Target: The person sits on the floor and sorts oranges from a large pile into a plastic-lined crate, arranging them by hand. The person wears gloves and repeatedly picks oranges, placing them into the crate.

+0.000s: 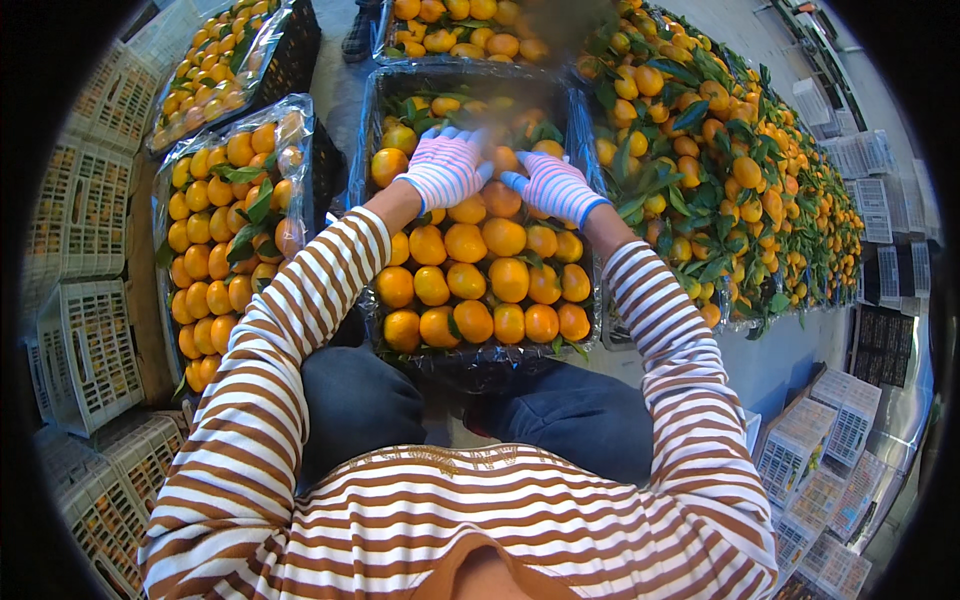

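Observation:
Rows of orange citrus fruits (465,281) fill the near part of a plastic-lined crate (365,150) in front of me. My left hand (446,166), in a striped knit glove, lies over fruit around the crate's middle, fingers pointing away from me. To its right, my right hand (555,184) wears a matching glove, its fingers reaching inward towards an orange fruit (501,199) between the hands. Both hands touch or hover close over the fruit; whether either grips a piece cannot be told. Looser fruit with green leaves (420,112) lies at the crate's far end, partly blurred.
A large heap of leafy citrus (720,150) rises on the right. Filled, plastic-lined crates stand at the left (217,225), far left (225,67) and beyond mine (465,30). Pale slatted crates (94,352) are stacked at the left edge, more (814,427) at lower right.

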`<state>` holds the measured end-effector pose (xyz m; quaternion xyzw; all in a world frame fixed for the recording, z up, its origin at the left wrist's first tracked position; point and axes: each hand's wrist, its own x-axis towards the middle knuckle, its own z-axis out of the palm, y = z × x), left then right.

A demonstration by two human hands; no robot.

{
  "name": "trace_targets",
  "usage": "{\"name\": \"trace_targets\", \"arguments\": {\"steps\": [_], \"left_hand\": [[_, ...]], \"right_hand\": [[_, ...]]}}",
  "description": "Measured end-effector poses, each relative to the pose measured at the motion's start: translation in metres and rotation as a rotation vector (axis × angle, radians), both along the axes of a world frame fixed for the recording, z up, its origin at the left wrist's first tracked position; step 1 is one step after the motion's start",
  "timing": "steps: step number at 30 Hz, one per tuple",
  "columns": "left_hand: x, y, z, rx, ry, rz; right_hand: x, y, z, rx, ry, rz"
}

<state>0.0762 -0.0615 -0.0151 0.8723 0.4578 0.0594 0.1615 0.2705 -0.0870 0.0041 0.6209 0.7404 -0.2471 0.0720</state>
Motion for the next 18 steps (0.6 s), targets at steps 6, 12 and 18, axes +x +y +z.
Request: {"name": "trace_targets", "arguments": {"steps": [6,12,18], "left_hand": [[0.029,-0.005,-0.015,0.053,-0.145,-0.103],[0.028,-0.004,-0.024,0.087,-0.089,-0.11],[0.029,-0.003,-0.027,0.084,-0.095,-0.121]], "right_hand": [[0.024,0.003,-0.005,-0.006,0.056,0.02],[0.152,0.035,0.058,0.429,-0.272,-0.565],[0.252,0.005,0.032,0.178,-0.546,-0.557]]}}
